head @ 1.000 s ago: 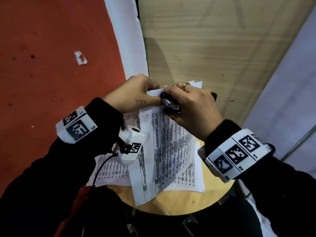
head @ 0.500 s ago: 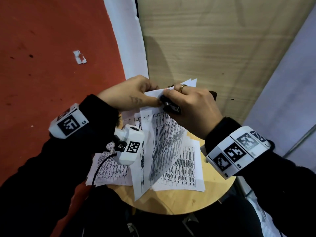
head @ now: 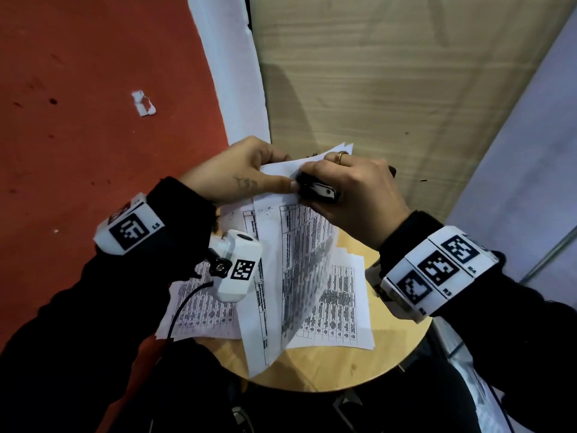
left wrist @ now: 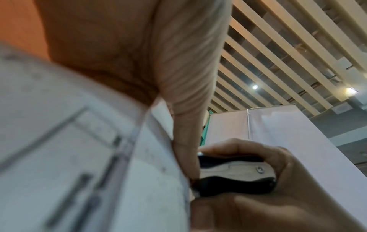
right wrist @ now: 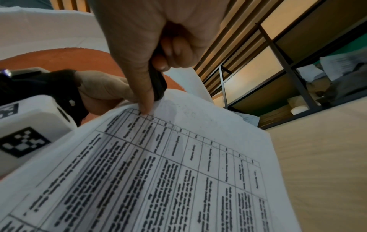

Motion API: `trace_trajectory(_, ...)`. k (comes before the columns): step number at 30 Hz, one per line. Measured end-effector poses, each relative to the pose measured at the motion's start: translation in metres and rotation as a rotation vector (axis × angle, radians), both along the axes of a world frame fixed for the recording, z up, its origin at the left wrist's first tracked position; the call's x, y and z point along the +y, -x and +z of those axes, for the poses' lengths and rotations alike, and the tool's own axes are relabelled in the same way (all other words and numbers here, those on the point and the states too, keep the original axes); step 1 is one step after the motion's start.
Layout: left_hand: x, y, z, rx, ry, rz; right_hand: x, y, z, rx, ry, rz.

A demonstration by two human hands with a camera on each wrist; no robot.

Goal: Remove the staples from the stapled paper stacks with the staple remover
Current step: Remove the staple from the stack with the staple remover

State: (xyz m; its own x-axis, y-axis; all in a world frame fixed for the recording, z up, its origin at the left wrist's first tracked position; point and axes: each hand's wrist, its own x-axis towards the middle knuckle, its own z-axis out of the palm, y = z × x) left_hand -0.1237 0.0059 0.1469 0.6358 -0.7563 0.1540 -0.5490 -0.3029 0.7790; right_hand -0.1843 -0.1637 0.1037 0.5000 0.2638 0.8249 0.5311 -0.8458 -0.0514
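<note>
A stapled stack of printed sheets [head: 299, 264] [right wrist: 178, 164] hangs lifted above the round wooden table [head: 327, 367]. My left hand [head: 246, 173] pinches the stack's top corner, thumb on the upper face. My right hand [head: 352, 189] grips the black and metal staple remover [head: 318, 190] [left wrist: 236, 174] [right wrist: 157, 83], squeezed against that same corner beside the left thumb. The staple itself is hidden by the fingers and the tool.
More printed sheets [head: 337, 307] lie flat on the table under the lifted stack, some at the left [head: 199, 310]. A wooden panel [head: 374, 89] stands behind the table, red floor [head: 93, 120] at the left with a paper scrap [head: 143, 103].
The lifted stack has swung and its lower pages have fanned apart. Both hands stay at the top corner, shifted slightly up and left.
</note>
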Motion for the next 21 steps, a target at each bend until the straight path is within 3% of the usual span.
trace_trajectory(17, -0.0010, 0.0044, -0.0024, 0.166, 0.273, 0.032, -0.0042, 0.0019, 0.0030, 0.149, -0.364, 0.181)
trace_trajectory(21, 0.0009, 0.0043, -0.0038, 0.154, 0.262, 0.023, -0.0055, 0.0029, 0.0054, 0.162, -0.372, 0.196)
